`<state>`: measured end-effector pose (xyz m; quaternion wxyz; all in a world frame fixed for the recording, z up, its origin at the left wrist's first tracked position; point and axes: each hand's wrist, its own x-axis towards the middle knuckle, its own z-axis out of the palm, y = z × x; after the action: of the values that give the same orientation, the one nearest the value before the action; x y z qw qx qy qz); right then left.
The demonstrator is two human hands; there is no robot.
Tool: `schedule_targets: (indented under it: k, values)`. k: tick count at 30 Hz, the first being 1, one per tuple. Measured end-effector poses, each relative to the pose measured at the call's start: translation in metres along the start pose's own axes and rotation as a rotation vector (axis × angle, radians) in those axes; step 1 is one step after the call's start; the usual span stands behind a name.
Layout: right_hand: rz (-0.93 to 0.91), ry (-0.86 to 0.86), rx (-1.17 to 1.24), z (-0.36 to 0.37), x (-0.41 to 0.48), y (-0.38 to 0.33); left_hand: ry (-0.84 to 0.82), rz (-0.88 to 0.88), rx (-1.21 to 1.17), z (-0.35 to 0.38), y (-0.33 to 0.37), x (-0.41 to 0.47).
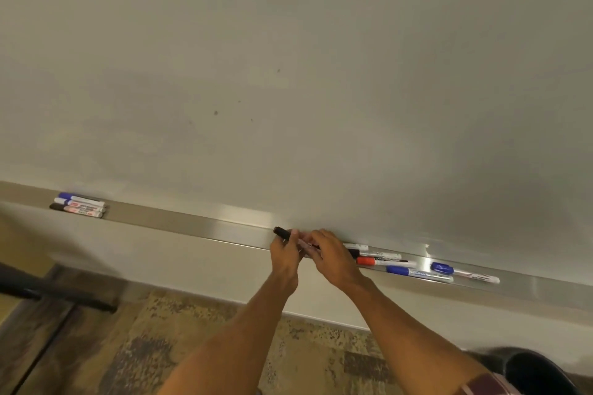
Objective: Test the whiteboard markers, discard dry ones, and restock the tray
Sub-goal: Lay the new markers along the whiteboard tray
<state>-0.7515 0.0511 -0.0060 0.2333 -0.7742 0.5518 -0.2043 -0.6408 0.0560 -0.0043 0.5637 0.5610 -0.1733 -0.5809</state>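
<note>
— Where is the marker under test?

— I see the black marker at the lower edge of the whiteboard, just over the metal tray. It lies almost level, with the black cap pointing to the left. I cannot tell if it touches the tray.

— And the grips?

— Both hold this same marker. The left grip has its fingers curled round the marker near the cap. The right grip pinches the pale barrel from above and hides its far end. The two grips are almost touching.

— What else lies on the tray?

— Just to the right of the right grip there is a loose group: a red-capped marker, two blue-capped markers and some white barrels behind them. Far to the left, well apart, three markers lie side by side, two with blue caps and one with a black cap.

— And below?

— A patterned carpet, and at the lower right corner a dark round container, only partly in view.
</note>
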Motion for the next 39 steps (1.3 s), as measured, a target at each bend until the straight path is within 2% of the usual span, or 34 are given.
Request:
schedule_targets:
  k: [3, 6, 16, 20, 24, 30, 33, 36, 39]
  values:
    - [0.004, 0.060, -0.208, -0.009, 0.005, 0.013, 0.056, -0.041, -0.130, -0.002, 0.004, 0.006]
    - [0.028, 0.021, -0.403, -0.016, 0.009, 0.020, 0.077, -0.076, -0.181, -0.011, 0.004, 0.013]
    - [0.082, -0.173, -0.616, -0.010, 0.021, 0.013, 0.079, -0.138, -0.233, -0.030, 0.004, 0.022]
    - [0.016, -0.103, -0.532, -0.006, 0.029, 0.003, 0.054, -0.144, -0.231, -0.033, 0.007, 0.023]
    - [0.019, 0.005, -0.266, -0.009, 0.038, -0.013, -0.079, -0.158, -0.187, -0.034, 0.012, 0.022]
    - [-0.015, -0.030, 0.052, -0.014, 0.048, -0.025, -0.216, -0.134, -0.141, -0.022, 0.021, 0.016]
    - [-0.054, -0.053, 0.160, -0.015, 0.049, -0.027, -0.222, -0.109, -0.135, -0.018, 0.022, 0.014]
    - [-0.109, -0.110, 0.164, -0.020, 0.044, -0.025, -0.185, -0.094, -0.162, -0.017, 0.020, 0.012]
    - [-0.084, -0.052, 0.126, -0.029, 0.039, -0.016, -0.120, -0.108, -0.184, -0.017, 0.017, 0.011]
